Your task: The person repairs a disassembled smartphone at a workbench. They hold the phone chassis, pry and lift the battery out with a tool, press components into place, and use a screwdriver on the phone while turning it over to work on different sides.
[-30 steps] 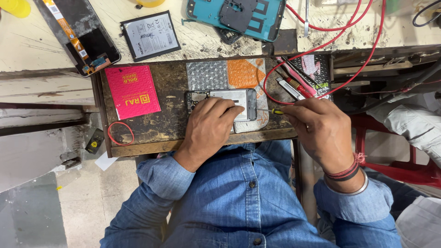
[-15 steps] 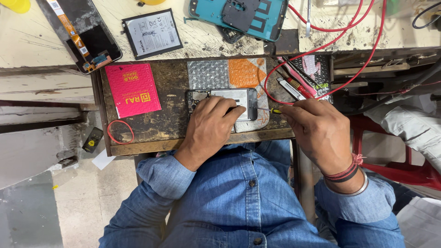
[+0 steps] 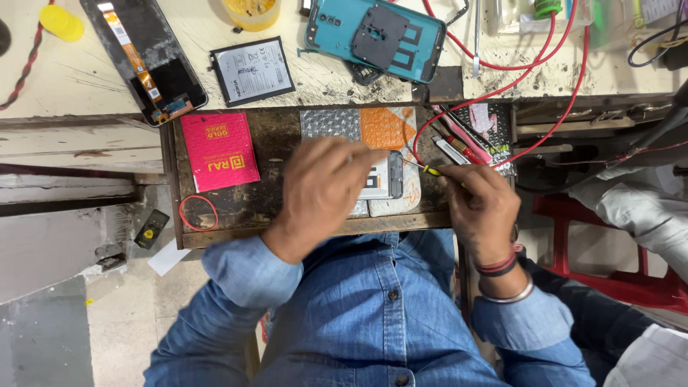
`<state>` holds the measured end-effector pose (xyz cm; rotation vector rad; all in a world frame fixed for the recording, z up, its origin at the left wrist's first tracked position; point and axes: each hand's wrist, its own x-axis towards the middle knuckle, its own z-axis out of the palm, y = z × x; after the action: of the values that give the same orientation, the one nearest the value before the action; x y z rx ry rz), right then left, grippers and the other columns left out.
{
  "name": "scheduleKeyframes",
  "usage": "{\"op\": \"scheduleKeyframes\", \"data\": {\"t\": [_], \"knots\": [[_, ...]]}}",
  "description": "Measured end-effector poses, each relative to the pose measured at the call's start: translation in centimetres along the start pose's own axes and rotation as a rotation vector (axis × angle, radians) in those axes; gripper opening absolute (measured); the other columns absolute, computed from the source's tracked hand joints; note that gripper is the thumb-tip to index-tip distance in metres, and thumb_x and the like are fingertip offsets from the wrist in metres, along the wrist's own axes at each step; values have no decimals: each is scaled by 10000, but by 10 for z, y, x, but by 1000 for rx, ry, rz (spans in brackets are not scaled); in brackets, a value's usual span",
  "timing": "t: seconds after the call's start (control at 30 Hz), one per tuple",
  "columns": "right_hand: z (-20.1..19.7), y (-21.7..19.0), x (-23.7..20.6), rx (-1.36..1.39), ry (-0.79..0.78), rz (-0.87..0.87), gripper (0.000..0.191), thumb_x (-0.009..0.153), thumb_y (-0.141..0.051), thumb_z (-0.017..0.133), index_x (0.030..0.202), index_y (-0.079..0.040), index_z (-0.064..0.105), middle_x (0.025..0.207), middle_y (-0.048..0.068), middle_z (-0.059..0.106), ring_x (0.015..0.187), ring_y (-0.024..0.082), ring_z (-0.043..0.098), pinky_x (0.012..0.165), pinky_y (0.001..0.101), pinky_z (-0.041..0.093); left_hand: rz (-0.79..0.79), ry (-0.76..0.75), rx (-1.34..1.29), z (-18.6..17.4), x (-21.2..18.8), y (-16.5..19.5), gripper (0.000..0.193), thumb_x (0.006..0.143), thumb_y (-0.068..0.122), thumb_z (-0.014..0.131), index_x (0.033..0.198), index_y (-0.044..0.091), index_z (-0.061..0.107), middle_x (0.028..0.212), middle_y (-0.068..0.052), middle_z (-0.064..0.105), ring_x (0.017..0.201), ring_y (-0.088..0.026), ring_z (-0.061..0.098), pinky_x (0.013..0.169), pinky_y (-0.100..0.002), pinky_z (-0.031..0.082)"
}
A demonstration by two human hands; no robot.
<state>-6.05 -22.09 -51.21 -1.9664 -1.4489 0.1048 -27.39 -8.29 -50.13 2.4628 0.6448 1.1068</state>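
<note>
left hand [image 3: 322, 188] is lying over a pale phone part [image 3: 383, 175] in the middle of the dark wooden tray [image 3: 276, 208] that is sticking out from the bench [image 3: 86, 86] front edge; fingers are spread flat on it, blurred, so cannot tell if they are gripping. right hand [image 3: 484, 201] is sitting at the tray's right end, fingers clenched around a small yellow-handled screwdriver [image 3: 428, 170], tip pointing at the part's right edge. left hand is hiding most of the part. pink packet [image 3: 218, 150] is lying at the tray's left end, red rubber band [image 3: 198, 213] near its front left corner, grey and orange pads [image 3: 358, 125] along the back edge. red wires [image 3: 545, 68] are looping over the tray's right end from the bench. on the bench near the front edge: teal phone back [image 3: 373, 32], flat battery [image 3: 252, 70], black screen panel [image 3: 143, 57].
</note>
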Motion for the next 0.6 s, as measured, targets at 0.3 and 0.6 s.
{"op": "scheduleKeyframes", "data": {"t": [0.3, 0.6], "knots": [[16, 16, -12, 41, 121, -40, 165, 908, -52, 805, 1067, -79, 768, 975, 94, 731, 859, 245, 702, 755, 340, 546, 10, 58, 290, -4, 95, -57, 262, 968, 40, 673, 1219, 81, 733, 937, -38, 726, 986, -241, 641, 905, -418, 472], [13, 17, -13, -57, 197, -51, 149, 899, -45, 812, 1035, -78, 762, 963, 95, 714, 880, 280, 672, 787, 383, 527, 48, 44, 253, -13, 59, -37, 347, 984, 15, 667, 1327, 62, 670, 1278, -99, 731, 1284, -275, 617, 1121, -428, 439]]}}
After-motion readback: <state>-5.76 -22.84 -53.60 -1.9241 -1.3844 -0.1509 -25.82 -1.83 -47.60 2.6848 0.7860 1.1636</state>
